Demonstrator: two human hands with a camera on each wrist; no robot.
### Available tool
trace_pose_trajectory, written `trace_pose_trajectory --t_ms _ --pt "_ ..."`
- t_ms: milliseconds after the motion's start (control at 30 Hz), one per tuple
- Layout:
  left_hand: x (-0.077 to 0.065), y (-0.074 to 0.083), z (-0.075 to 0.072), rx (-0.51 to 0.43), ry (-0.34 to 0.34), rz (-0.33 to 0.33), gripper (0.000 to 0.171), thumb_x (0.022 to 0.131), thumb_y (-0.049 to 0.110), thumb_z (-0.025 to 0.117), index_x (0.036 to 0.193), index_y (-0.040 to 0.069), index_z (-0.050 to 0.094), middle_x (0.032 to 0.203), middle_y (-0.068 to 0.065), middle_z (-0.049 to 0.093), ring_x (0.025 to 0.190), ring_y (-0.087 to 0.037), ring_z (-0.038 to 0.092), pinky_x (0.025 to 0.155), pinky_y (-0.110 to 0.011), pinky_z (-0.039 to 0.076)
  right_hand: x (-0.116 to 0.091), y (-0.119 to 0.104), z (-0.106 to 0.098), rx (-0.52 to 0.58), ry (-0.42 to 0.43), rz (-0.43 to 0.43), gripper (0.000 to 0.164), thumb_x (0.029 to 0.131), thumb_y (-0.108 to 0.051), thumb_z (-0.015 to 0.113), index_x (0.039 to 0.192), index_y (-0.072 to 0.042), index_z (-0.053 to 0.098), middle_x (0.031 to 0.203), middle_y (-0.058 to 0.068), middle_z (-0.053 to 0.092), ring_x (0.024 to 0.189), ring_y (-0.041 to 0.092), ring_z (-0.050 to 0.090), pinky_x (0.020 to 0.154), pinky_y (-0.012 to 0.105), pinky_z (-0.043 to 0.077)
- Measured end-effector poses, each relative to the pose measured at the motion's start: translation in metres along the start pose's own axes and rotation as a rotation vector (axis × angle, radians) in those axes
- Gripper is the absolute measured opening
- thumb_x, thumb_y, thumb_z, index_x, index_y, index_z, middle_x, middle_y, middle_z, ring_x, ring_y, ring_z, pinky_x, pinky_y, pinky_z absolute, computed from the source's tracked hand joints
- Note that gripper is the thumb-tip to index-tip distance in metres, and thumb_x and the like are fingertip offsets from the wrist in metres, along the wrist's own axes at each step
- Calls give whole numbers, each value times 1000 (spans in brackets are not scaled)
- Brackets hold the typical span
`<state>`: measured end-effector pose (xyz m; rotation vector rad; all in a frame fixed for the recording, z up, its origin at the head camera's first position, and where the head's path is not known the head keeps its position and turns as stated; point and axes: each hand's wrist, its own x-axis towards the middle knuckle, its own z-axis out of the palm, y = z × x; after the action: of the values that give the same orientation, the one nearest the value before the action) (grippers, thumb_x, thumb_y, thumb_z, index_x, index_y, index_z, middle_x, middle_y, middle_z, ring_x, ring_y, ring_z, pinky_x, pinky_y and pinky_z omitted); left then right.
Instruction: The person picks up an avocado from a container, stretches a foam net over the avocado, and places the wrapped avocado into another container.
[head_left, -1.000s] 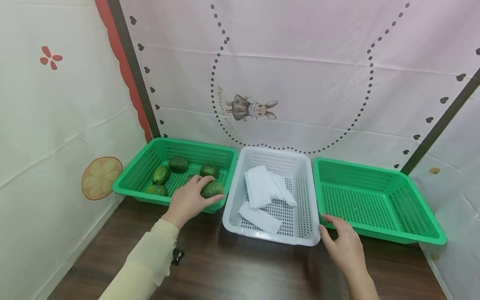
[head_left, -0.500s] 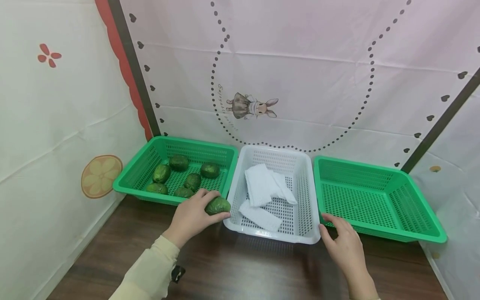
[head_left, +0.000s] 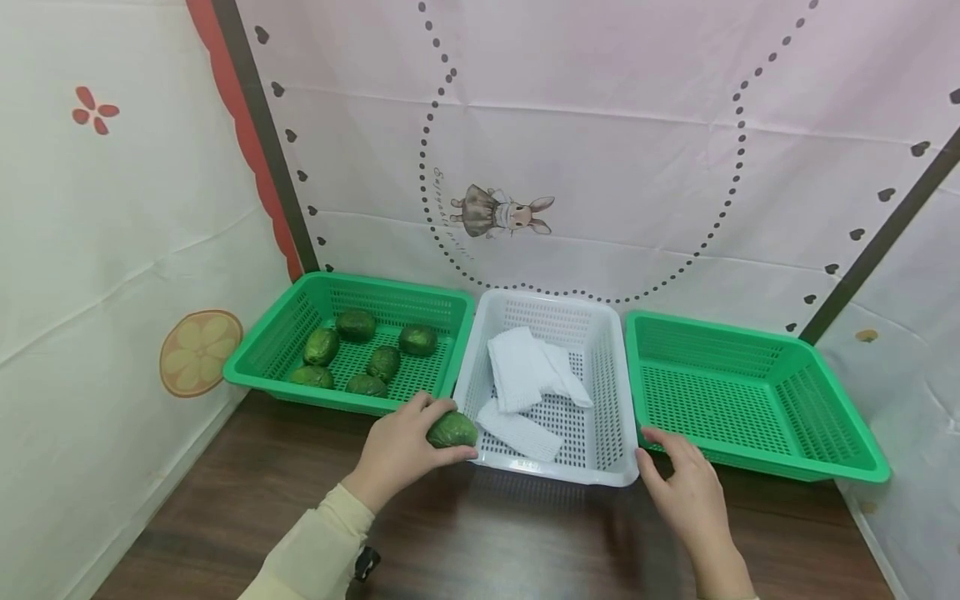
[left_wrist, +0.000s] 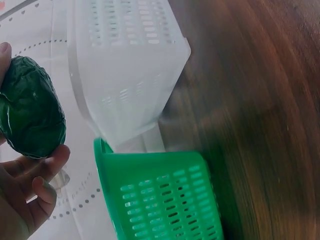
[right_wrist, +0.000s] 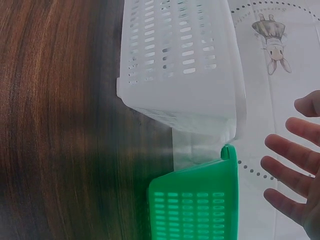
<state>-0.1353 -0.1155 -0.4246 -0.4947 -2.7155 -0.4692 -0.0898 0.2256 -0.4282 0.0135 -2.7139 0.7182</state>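
A dark green, wrinkled, shiny avocado is gripped between the thumb and fingers of my left hand. It hangs at the front left corner of the white basket, and in the left wrist view the avocado shows above the baskets' rims. Several white, textured, folded pieces lie inside that basket; their kind cannot be told. Several similar avocados sit in the left green basket. My right hand holds nothing, its fingers spread near the white basket's front right corner.
The right green basket stands beside the white one, no objects visible in it. All three baskets form a row on the dark wooden table. A patterned cloth wall rises behind them, with more cloth at both sides.
My left hand has lifted the avocado out over the left green basket's front rim and carried it right and toward me, to the white basket's corner. The right hand stays almost still.
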Motion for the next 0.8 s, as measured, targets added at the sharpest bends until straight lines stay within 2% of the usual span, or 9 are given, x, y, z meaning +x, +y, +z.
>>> trace_pose_trajectory --t_ms 300,533,700,800 --pt "-6 13 8 -5 26 46 65 52 78 43 96 30 54 80 12 39 49 -2 35 40 -19 29 -1 -1 2 -6 19 -8 37 81 -36 51 112 -15 52 109 2 52 104 25 41 81 46 30" --pt "-13 21 14 23 19 91 70 52 80 38 97 28 54 76 12 34 46 -3 31 37 -18 26 -2 -1 2 -3 36 -23 35 80 -34 53 110 -16 53 108 2 52 104 24 42 81 45 31" --pt "-16 24 15 4 17 105 69 50 76 49 98 27 54 77 10 35 46 -4 32 38 -19 27 -2 -1 2 2 44 -27 34 81 -33 52 110 -15 53 107 2 53 103 24 42 80 45 31" --pt "-19 25 17 -2 11 128 70 49 75 50 99 26 54 78 10 36 46 -4 32 38 -19 28 -3 -1 2 9 45 -24 34 81 -33 52 110 -15 53 107 2 53 103 24 42 80 45 31"
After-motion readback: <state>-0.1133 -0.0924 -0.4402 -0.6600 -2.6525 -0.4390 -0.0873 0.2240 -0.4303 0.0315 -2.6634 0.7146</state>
